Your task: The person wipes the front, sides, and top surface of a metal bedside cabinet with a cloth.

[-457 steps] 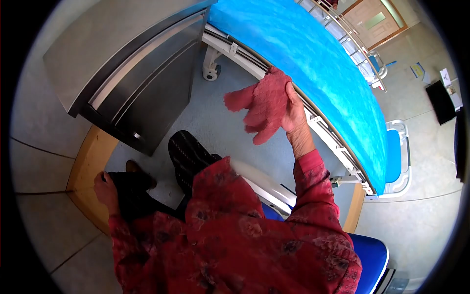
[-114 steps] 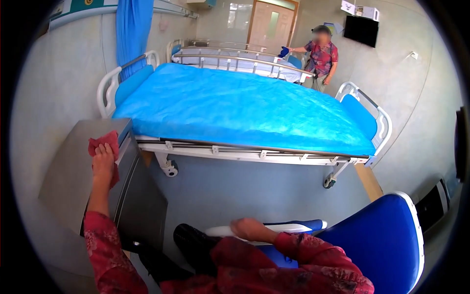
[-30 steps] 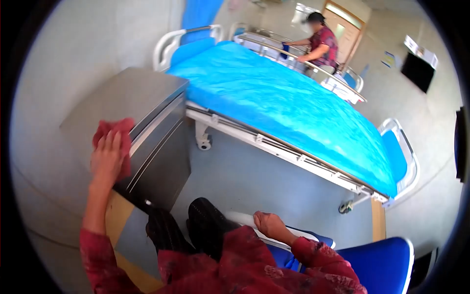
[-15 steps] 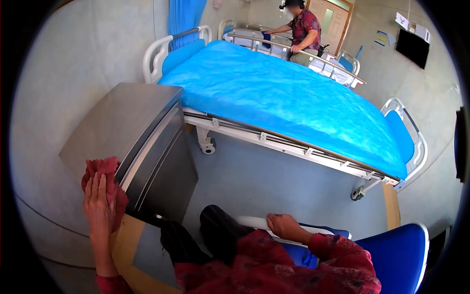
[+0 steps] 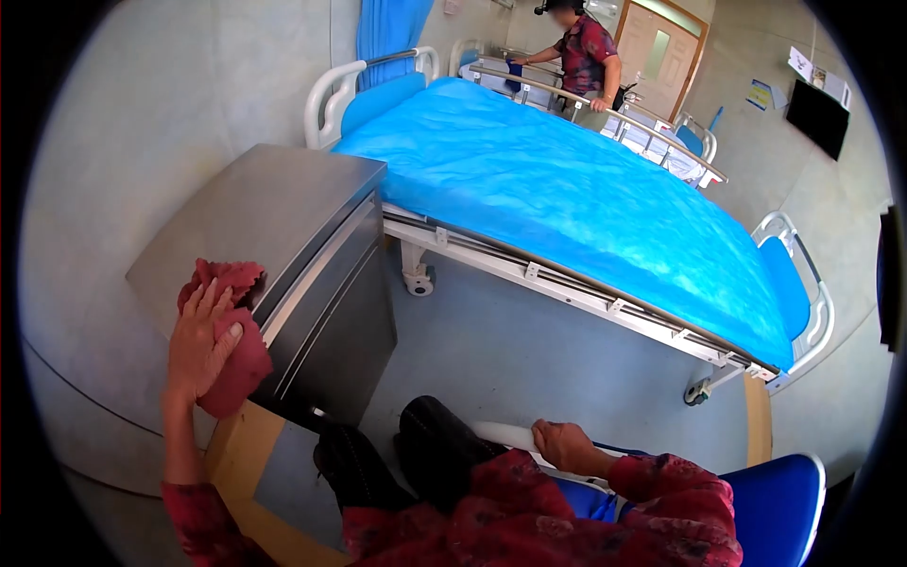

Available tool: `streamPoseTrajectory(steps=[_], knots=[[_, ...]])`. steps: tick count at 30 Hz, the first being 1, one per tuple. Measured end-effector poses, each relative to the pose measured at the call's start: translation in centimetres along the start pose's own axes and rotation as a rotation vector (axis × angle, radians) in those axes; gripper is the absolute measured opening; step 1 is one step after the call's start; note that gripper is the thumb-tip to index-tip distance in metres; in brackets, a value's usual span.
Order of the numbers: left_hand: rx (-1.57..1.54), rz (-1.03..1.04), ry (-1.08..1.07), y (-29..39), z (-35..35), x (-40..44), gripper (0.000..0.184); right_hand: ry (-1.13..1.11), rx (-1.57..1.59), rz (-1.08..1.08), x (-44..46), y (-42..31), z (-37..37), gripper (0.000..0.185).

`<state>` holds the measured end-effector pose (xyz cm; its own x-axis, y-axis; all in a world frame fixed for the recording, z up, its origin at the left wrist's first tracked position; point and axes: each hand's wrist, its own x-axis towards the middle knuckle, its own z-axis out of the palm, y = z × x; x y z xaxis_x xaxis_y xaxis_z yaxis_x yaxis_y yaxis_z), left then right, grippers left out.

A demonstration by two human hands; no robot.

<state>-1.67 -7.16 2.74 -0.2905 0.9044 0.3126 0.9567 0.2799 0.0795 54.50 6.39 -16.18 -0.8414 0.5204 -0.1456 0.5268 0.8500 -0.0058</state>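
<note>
My left hand (image 5: 196, 350) lies on a red cloth (image 5: 244, 369), fingers stretched over it and thumb along its side. The cloth covers the near corner of a grey metal bedside cabinet (image 5: 274, 194), part of it hanging down over the edge. My right hand (image 5: 569, 447) is closed at the white rounded edge (image 5: 505, 434) of a blue chair (image 5: 770, 510), low in front of my body. The fingers' undersides are hidden, but they appear to wrap round that white frame.
Beyond the cabinet stands a hospital bed (image 5: 567, 180) with a blue cover, a lowered side rail and wheels (image 5: 419, 280). A person (image 5: 586, 57) stands behind it at another bed, one hand on a raised rail (image 5: 652, 142). A blue curtain (image 5: 387, 33) hangs at the wall.
My left hand and the cloth have shifted slightly up and right, with more cloth now showing beside the hand. My right hand stays at the white edge. The whole view has shifted a little.
</note>
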Motion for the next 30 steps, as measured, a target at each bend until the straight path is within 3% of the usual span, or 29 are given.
streamPoseTrajectory(steps=[9,11,16,19,26,30], knots=[[-0.051,-0.017,-0.035,-1.9,0.9,4.1,0.057,-0.014,0.020,0.031,0.1,-0.3,0.3,0.019],[-0.013,0.071,-0.053,-2.9,1.4,5.2,0.058,-0.020,0.348,0.282,0.5,-0.6,-0.1,0.021],[0.010,0.082,-0.029,-4.4,2.2,7.5,0.061,-0.096,0.323,0.271,1.2,-0.7,-0.1,0.021],[0.033,0.020,-0.032,-5.6,3.1,9.3,0.062,-0.131,0.014,0.123,0.6,-0.2,1.5,0.018],[0.051,-0.031,-0.046,-7.0,4.1,12.0,0.063,-0.030,0.147,0.155,0.6,0.1,2.1,0.019],[0.078,-0.031,-0.041,-8.1,5.0,13.0,0.062,-0.044,0.341,0.284,0.8,-0.5,1.1,0.020]])
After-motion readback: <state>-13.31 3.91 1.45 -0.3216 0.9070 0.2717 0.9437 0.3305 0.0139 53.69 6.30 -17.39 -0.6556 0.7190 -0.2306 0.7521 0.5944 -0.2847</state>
